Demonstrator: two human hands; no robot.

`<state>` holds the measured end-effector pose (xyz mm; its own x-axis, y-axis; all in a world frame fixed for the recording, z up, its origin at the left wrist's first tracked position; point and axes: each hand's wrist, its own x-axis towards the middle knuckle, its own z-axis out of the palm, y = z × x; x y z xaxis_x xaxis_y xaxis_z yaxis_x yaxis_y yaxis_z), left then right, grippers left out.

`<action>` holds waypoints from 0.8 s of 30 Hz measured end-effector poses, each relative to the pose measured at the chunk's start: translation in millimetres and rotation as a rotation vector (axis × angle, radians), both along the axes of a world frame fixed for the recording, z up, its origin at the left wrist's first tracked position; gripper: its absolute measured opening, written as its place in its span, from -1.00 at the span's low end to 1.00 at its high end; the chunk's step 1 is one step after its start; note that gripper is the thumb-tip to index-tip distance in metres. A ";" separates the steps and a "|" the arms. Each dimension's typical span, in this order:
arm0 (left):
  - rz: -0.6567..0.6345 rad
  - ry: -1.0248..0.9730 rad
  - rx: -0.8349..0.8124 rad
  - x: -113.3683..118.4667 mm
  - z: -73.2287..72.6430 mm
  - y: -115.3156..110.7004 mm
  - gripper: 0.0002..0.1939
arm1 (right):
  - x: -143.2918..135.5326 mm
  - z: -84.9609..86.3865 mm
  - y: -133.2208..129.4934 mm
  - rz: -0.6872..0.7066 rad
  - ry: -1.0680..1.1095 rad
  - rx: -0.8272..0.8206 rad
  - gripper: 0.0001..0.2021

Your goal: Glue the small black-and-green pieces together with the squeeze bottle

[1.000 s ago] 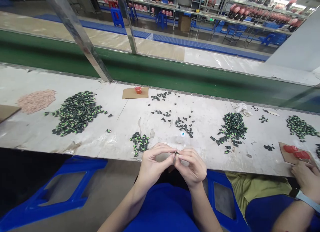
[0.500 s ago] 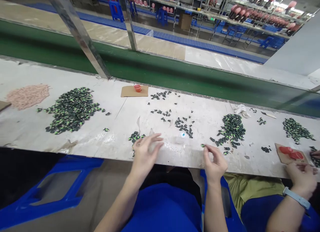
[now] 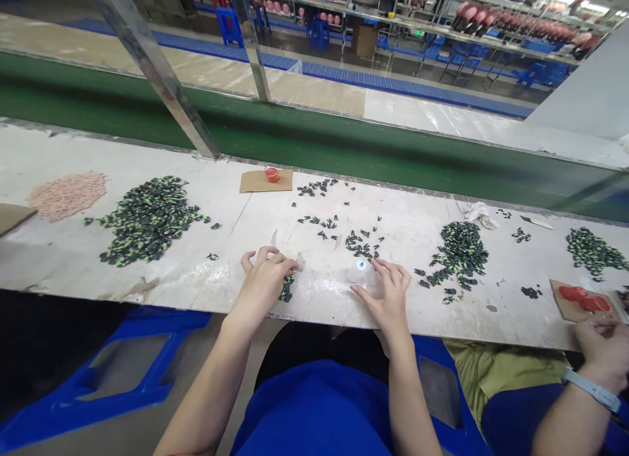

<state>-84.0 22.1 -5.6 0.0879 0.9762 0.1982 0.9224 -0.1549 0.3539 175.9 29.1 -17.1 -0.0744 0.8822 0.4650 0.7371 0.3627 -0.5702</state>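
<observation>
My left hand (image 3: 264, 282) is palm down over a small heap of dark green pieces with bright green marks (image 3: 286, 289). Its thumb and index finger come together at the right edge of the hand. Anything between them is too small to make out; the other fingers are raised and bent. My right hand (image 3: 389, 291) is open, thumb and fingers apart, at the right side of a small clear container with a blue spot (image 3: 361, 266). Just beyond that container lie loose small dark pieces (image 3: 361, 244).
Larger heaps of dark green pieces stand left (image 3: 150, 220) and right (image 3: 462, 247). Far left is a heap of pale pink pieces (image 3: 69, 195). A red cup (image 3: 271, 174) sits on cardboard (image 3: 250, 182) at the back. A co-worker's hand (image 3: 602, 341) is at the right.
My right hand has moved left to the clear container, opening its pinch; the small green piece it held is out of sight. My left hand has shifted left and turned palm down.
</observation>
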 end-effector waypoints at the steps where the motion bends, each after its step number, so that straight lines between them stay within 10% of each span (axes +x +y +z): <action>1: -0.024 0.018 -0.011 -0.7 1.5 0.1 -0.55 | -6.7 -1.9 1.5 0.022 0.015 -0.021 -0.57; 8: -0.104 0.044 -0.025 9.1 13.4 -3.8 -0.40 | -13.4 3.6 -4.0 0.123 0.455 -0.244 -0.73; 17: -0.077 -0.345 -0.089 73.7 -1.7 -19.3 -0.90 | 1.8 1.5 -17.2 -0.109 1.062 -0.220 -0.74; 24: -0.040 -0.352 -0.052 71.4 -6.7 -27.2 -0.89 | -17.3 0.8 -24.7 -0.286 0.886 -0.238 -0.70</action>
